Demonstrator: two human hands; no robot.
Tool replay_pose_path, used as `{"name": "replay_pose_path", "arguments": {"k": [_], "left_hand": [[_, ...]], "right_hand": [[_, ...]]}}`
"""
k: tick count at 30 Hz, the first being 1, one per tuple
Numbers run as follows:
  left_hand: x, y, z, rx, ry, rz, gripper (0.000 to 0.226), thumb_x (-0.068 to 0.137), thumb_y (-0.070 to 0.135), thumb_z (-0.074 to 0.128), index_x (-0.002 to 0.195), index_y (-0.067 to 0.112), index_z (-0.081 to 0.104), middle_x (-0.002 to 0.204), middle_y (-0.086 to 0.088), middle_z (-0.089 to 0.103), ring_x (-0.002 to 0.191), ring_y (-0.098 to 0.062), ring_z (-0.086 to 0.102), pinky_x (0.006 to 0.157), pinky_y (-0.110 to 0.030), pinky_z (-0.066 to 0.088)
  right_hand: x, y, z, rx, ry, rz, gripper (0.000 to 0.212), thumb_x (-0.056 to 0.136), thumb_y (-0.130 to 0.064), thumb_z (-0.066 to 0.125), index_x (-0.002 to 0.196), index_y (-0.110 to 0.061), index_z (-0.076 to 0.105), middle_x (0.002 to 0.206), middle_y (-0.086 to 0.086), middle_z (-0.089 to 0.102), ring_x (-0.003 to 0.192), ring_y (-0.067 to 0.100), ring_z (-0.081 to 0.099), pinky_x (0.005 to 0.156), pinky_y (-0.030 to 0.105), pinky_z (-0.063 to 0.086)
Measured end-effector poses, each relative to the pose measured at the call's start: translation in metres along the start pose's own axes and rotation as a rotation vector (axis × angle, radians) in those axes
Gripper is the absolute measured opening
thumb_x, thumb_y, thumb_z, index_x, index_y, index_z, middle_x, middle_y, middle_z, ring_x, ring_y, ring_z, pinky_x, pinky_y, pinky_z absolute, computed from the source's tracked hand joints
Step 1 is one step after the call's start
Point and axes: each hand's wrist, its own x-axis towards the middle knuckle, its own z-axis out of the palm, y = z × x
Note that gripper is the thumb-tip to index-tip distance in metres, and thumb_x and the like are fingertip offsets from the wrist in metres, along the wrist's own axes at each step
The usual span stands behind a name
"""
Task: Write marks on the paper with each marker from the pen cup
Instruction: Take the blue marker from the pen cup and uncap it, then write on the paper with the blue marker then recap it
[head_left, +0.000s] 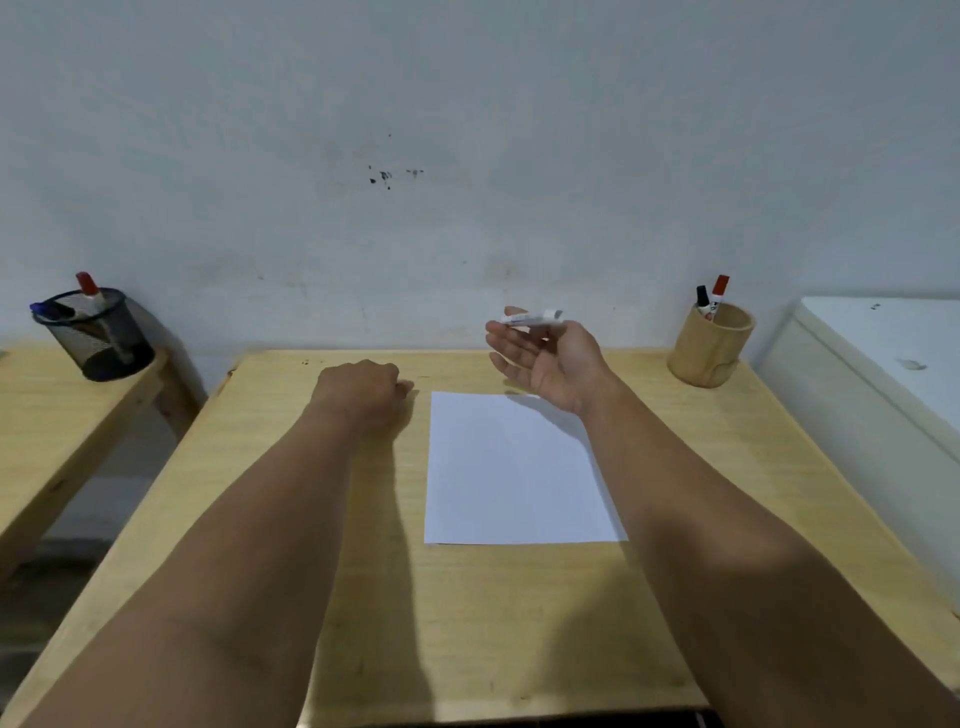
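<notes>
Wooden table (519, 623) against grey wall (467, 104).

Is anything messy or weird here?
The wall has small dark splatter marks above the table. Otherwise things look tidy: the paper lies flat and blank, and the wooden pen cup stands upright.

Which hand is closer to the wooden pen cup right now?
Right. The right hand, holding a marker, hovers just left of the wooden pen cup; the left hand rests fisted on the table, beyond the paper.
</notes>
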Motion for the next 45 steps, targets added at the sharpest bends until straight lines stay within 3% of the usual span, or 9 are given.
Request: {"name": "replay_pose_path", "arguments": {"k": [4,6,9,15,19,21,24,28,45], "left_hand": [[-0.002,-0.002,0.007,-0.019,0.017,-0.001,0.045,0.104,0.05,0.031,0.11,0.017,0.061,0.116,-0.006,0.067,0.102,-0.031,0.064,0.076,-0.036,0.04],[-0.006,-0.002,0.005,-0.053,0.035,-0.03,0.048,0.102,0.055,0.031,0.112,0.017,0.059,0.115,-0.005,0.066,0.1,-0.031,0.064,0.075,-0.037,0.04],[-0.017,-0.005,0.0,-0.125,0.109,-0.064,0.047,0.101,0.056,0.036,0.114,0.015,0.055,0.112,-0.007,0.061,0.101,-0.034,0.065,0.073,-0.039,0.041],[-0.067,0.001,0.014,-0.347,0.413,0.226,0.029,0.095,0.049,0.047,0.1,0.022,0.056,0.098,0.009,0.056,0.087,-0.019,0.056,0.065,-0.036,0.044],[-0.095,-0.002,0.041,-0.415,0.337,0.391,0.049,0.09,0.059,0.054,0.123,0.024,0.066,0.128,0.01,0.065,0.119,-0.023,0.057,0.092,-0.04,0.048],[-0.098,-0.005,0.041,-0.538,0.262,0.328,0.071,0.086,0.069,0.056,0.145,0.029,0.056,0.155,0.012,0.049,0.147,-0.019,0.038,0.114,-0.041,0.037],[-0.1,-0.005,0.036,-0.508,0.063,0.306,0.101,0.079,0.087,0.052,0.163,0.037,0.026,0.172,0.016,0.012,0.16,-0.009,0.002,0.128,-0.043,0.01],[-0.099,-0.003,0.039,-0.313,-0.052,0.337,0.122,0.066,0.103,0.038,0.165,0.038,0.012,0.174,0.011,0.0,0.16,-0.008,-0.01,0.129,-0.047,-0.004],[-0.101,-0.001,0.038,-0.307,-0.032,0.307,0.127,0.063,0.103,0.04,0.166,0.033,0.014,0.174,0.011,0.002,0.16,-0.009,-0.009,0.129,-0.049,-0.005]], "right_hand": [[0.002,0.003,-0.001,-0.018,0.008,-0.065,0.028,0.104,0.003,0.048,0.119,-0.009,0.068,0.107,0.015,0.083,0.087,0.026,0.083,0.07,0.035,0.067],[0.0,0.004,0.003,-0.123,0.056,-0.101,0.008,0.104,-0.017,0.068,0.111,-0.015,0.071,0.093,0.007,0.079,0.073,0.02,0.078,0.063,0.029,0.061],[-0.002,0.011,0.01,-0.324,0.159,-0.178,0.024,0.104,-0.04,0.069,0.103,-0.017,0.074,0.074,0.001,0.071,0.058,0.014,0.065,0.055,0.025,0.049],[-0.013,0.037,0.019,-0.506,0.201,-0.238,0.014,0.098,-0.017,0.064,0.089,-0.014,0.074,0.078,0.008,0.072,0.057,0.017,0.056,0.054,0.025,0.043],[-0.013,0.062,0.019,-0.537,0.235,-0.25,0.024,0.1,-0.03,0.073,0.079,-0.017,0.075,0.074,0.005,0.069,0.054,0.016,0.058,0.051,0.024,0.043],[-0.01,0.076,0.018,-0.553,0.248,-0.248,0.029,0.1,-0.034,0.074,0.077,-0.017,0.073,0.07,0.004,0.067,0.052,0.016,0.058,0.049,0.024,0.042],[-0.007,0.093,0.011,-0.545,0.24,-0.265,0.027,0.101,-0.03,0.075,0.08,-0.013,0.073,0.068,0.005,0.066,0.052,0.018,0.055,0.049,0.025,0.04],[-0.008,0.099,0.009,-0.576,0.259,-0.296,0.023,0.1,-0.029,0.075,0.08,-0.018,0.076,0.066,0.001,0.068,0.054,0.017,0.056,0.049,0.025,0.041],[0.015,0.11,0.027,-0.801,0.313,-0.38,0.031,0.097,-0.039,0.077,0.08,-0.013,0.073,0.075,0.011,0.079,0.057,0.014,0.068,0.055,0.027,0.053]]}}
